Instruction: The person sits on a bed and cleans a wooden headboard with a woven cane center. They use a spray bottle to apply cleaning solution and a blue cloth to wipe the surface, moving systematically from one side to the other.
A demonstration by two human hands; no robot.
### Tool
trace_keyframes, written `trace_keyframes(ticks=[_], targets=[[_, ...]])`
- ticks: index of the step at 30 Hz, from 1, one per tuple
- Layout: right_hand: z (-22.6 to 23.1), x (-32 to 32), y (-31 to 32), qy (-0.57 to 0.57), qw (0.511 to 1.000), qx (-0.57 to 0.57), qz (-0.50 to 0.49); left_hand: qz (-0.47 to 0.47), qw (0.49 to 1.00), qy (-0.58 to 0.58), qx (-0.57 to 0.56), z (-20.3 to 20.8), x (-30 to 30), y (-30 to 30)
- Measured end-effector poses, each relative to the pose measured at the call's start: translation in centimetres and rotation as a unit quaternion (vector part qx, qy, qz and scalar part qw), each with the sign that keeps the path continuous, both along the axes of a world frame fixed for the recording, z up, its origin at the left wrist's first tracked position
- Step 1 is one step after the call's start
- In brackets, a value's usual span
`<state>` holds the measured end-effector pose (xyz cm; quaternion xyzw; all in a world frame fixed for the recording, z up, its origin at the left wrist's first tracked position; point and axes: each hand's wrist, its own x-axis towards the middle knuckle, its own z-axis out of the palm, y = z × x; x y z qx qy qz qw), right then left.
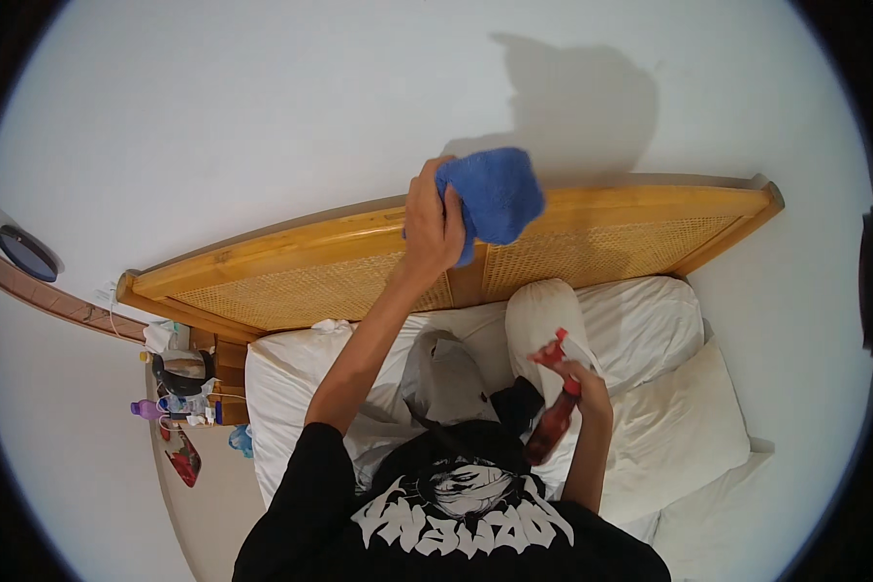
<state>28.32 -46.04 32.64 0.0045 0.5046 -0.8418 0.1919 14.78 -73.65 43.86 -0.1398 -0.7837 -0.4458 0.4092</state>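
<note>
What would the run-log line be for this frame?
left hand: grips blue cloth at wooden headboard | right hand: holds red spray bottle over white pillows

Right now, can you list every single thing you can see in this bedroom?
Cloth: one, blue, bunched against the headboard's top.
Spray bottle: one, dark red with a red trigger, over the bed.
Headboard: one, yellow wood with woven cane panels, against the white wall.
Pillows: several, white, on the bed.
Bedside table: one, wooden, cluttered, left of the bed.
Left hand: one, gripping the cloth.
Right hand: one, holding the spray bottle.
</note>
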Motion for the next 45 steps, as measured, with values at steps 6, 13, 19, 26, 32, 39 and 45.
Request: trace_keyframes(ticks=[6, 13, 19, 26, 32, 39, 45], targets=[[-1.6, 2.9, 3.9, -0.063, 0.995, -0.039, -0.073, 0.002, 0.988, 0.061, -0.139, 0.4, -2.2, 1.6], [0.1, 0.6, 2.7, -0.015, 0.994, -0.059, -0.086, 0.064, 0.958, -0.005, -0.28, -2.4, -0.8, -2.0], [-0.4, -0.5, 0.8, -0.001, 0.999, -0.037, -0.002, 0.198, 0.943, -0.039, -0.265, -3.1, 4.6, -16.1], [-1.4, -0.5, -0.1, -0.018, 0.999, -0.016, 0.033, 0.259, 0.941, -0.048, -0.213, -3.0, 6.1, -17.8], [-0.7, 0.2, 0.0, 0.015, 0.999, -0.002, 0.051, 0.221, 0.947, -0.038, -0.229, -2.6, 2.0, -7.5], [-0.2, 1.2, 1.9, 0.0, 1.0, 0.024, 0.006, 0.105, 0.957, 0.025, -0.269, -2.2, -1.0, 1.0], [0.1, 1.6, 1.8, -0.009, 1.0, 0.016, -0.004, 0.106, 0.956, 0.027, -0.271, -3.3, 1.8, -6.3]])
